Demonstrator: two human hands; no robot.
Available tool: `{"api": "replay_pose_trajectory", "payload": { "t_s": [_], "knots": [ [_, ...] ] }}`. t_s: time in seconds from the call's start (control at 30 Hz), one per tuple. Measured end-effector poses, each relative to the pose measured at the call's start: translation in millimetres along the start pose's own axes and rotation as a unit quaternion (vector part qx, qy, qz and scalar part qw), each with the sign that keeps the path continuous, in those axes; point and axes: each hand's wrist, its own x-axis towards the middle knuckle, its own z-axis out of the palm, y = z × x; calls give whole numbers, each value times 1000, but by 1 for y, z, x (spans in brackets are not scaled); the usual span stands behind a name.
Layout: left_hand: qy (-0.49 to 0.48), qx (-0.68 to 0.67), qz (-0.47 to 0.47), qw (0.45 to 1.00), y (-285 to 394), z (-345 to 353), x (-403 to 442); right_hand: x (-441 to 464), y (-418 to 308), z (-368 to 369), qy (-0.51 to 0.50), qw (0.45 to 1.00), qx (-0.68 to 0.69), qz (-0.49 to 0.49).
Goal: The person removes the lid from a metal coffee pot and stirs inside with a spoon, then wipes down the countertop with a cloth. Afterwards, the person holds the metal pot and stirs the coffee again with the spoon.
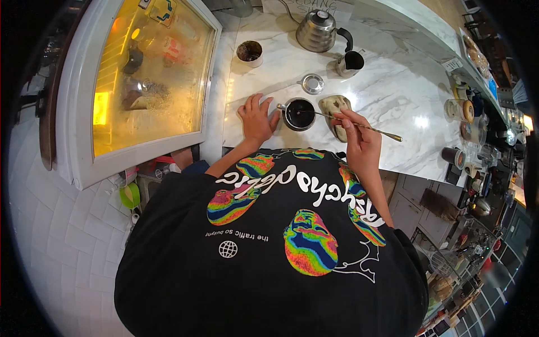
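In my right hand (pixel 361 140) is a long thin metal stirring spoon (pixel 382 131), pinched between thumb and fingers. The spoon slants down to the left, its lower end in a cup of dark liquid (pixel 300 114) on the marble counter. My left hand (pixel 257 119) lies on the counter just left of the cup, fingers spread and holding nothing. Its thumb is near the cup's small handle; whether they touch I cannot tell. A crumpled, stained cloth (pixel 340 130) lies right of the cup, partly under my right fingers. Behind the cup is a round metal lid or filter (pixel 312 84).
Farther back stand a gooseneck kettle (pixel 316 32), a small metal pitcher (pixel 351 63) and a white cup with dark residue (pixel 250 54). On the left, a fogged glass door with a white frame (pixel 210 84) borders the counter. Jars (pixel 459 110) line the right side.
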Motion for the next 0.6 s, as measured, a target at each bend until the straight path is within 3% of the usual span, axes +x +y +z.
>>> {"api": "replay_pose_trajectory", "payload": {
  "t_s": [0.2, 0.5, 0.6],
  "knots": [
    [-11, 5, -8, 1000, -3, 2, 0, -2, -20, -1, -5, 999, -11, -50],
    [-56, 23, -46, 997, 0, 3, 2, 1, -33, -2, -68, 970, -160, -171],
    [-61, 15, -52, 997, -1, 4, 2, -4, -30, 1, -61, 974, -176, -132]
  ]
}}
